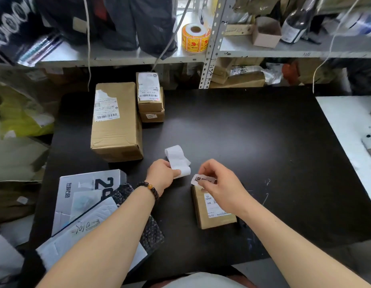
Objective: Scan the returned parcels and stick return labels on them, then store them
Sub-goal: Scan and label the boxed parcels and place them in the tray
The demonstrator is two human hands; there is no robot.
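Note:
My left hand (160,174) pinches a curled white strip of label backing (177,160) just above the black table (253,142). My right hand (219,183) pinches a white return label (198,180) with black print, held over the far end of a small brown parcel (203,217) that lies on the table and carries a white shipping label. A large brown box (116,125) with a barcode label stands at the left. Behind it, two small brown boxes (151,100) are stacked.
A grey-and-white flat carton (85,190) and a white mailer bag (76,240) lie at the table's near left. A roll of yellow-and-red stickers (195,38) sits on the metal shelf (253,51) behind. A white surface (346,121) with a phone adjoins at right.

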